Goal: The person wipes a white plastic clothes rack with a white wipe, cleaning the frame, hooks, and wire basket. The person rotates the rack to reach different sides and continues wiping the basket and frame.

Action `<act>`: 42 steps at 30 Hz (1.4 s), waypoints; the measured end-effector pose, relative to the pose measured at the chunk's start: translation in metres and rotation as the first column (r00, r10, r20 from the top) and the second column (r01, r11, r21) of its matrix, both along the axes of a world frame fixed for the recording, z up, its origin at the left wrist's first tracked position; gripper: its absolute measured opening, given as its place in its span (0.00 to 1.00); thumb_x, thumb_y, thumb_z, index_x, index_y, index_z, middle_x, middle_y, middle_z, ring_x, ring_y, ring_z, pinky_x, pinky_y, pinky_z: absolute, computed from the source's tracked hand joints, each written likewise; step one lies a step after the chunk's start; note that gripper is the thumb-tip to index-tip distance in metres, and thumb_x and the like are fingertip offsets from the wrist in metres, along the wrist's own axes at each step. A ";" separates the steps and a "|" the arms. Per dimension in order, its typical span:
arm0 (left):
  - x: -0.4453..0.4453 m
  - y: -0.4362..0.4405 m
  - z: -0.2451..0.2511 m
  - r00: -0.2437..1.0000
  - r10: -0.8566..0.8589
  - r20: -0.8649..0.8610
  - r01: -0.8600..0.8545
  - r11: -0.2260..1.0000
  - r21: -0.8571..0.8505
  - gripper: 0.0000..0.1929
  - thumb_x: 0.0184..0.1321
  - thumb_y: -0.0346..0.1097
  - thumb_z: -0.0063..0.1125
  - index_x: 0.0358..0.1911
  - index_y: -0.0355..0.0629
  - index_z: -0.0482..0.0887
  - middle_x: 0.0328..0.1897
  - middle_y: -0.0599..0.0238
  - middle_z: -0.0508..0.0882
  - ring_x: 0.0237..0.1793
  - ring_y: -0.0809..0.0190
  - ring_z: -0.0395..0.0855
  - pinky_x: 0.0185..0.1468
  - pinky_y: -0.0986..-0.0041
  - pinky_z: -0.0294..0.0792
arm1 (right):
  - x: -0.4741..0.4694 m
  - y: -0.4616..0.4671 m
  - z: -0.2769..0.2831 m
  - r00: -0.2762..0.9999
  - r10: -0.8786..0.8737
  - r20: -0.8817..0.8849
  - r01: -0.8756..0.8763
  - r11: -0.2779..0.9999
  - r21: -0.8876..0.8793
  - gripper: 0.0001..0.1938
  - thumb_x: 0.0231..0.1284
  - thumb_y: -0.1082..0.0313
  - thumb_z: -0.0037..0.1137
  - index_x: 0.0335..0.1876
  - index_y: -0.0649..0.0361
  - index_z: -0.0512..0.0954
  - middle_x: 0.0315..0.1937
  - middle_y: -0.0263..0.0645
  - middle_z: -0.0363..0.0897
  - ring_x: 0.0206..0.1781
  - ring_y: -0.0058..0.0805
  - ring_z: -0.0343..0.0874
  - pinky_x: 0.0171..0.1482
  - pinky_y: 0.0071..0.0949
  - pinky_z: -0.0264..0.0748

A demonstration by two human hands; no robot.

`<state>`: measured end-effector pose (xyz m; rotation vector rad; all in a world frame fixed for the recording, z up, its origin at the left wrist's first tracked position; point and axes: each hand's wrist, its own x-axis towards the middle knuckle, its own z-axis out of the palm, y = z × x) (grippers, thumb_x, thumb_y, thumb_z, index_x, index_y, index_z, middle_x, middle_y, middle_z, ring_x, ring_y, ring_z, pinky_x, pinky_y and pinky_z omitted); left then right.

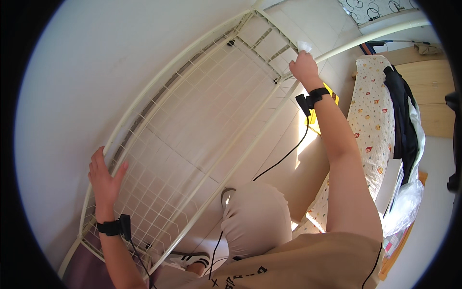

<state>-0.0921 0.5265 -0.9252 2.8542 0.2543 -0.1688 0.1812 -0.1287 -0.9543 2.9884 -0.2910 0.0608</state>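
Note:
A white metal rack with wire-mesh shelves (pixel 202 108) stretches diagonally before me, along the wall. My left hand (pixel 106 177) lies over its wall-side top rail (pixel 124 124), thumb spread away from the fingers. Whether those fingers press on the rail is hard to tell. At the rack's far end, my right hand (pixel 305 68) pinches a white tissue or thin cloth (pixel 304 46) by the end frame (pixel 278 29). The tissue's lower part is hidden by the fingers. Each wrist wears a black strap with a small device and a cable.
A white curved pipe (pixel 371 38) runs up to the right from near my right hand. On the right stand a surface under a patterned cloth (pixel 371 119), dark clothing (pixel 399 119), a clear plastic bag (pixel 404 209) and wooden drawers (pixel 436 86). A yellow object (pixel 313 121) lies beyond my forearm.

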 end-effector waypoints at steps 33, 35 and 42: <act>0.002 -0.001 0.001 0.998 -0.040 0.053 0.042 0.999 -0.030 0.46 0.57 0.56 0.78 0.75 0.42 0.70 0.73 0.52 0.77 0.69 0.42 0.74 0.70 0.47 0.64 | 0.157 0.088 -0.037 0.851 0.504 0.148 -0.465 0.854 -0.235 0.31 0.70 0.73 0.48 0.80 0.52 0.70 0.84 0.37 0.67 0.82 0.45 0.69 0.79 0.54 0.69; 0.002 -0.001 0.001 0.998 -0.037 0.049 0.037 0.999 -0.017 0.46 0.58 0.57 0.77 0.75 0.42 0.69 0.73 0.52 0.76 0.69 0.42 0.74 0.70 0.47 0.63 | 0.148 0.072 -0.031 0.867 0.495 0.059 -0.470 0.850 -0.240 0.32 0.71 0.73 0.48 0.82 0.51 0.69 0.87 0.35 0.61 0.84 0.43 0.66 0.81 0.55 0.67; 0.001 -0.002 -0.001 0.998 -0.024 0.057 0.025 1.000 -0.008 0.45 0.59 0.58 0.76 0.75 0.43 0.69 0.73 0.52 0.76 0.69 0.42 0.74 0.70 0.46 0.63 | 0.117 0.032 -0.019 0.845 0.530 0.069 -0.500 0.829 -0.253 0.30 0.71 0.73 0.48 0.79 0.50 0.71 0.83 0.36 0.68 0.69 0.45 0.83 0.70 0.48 0.80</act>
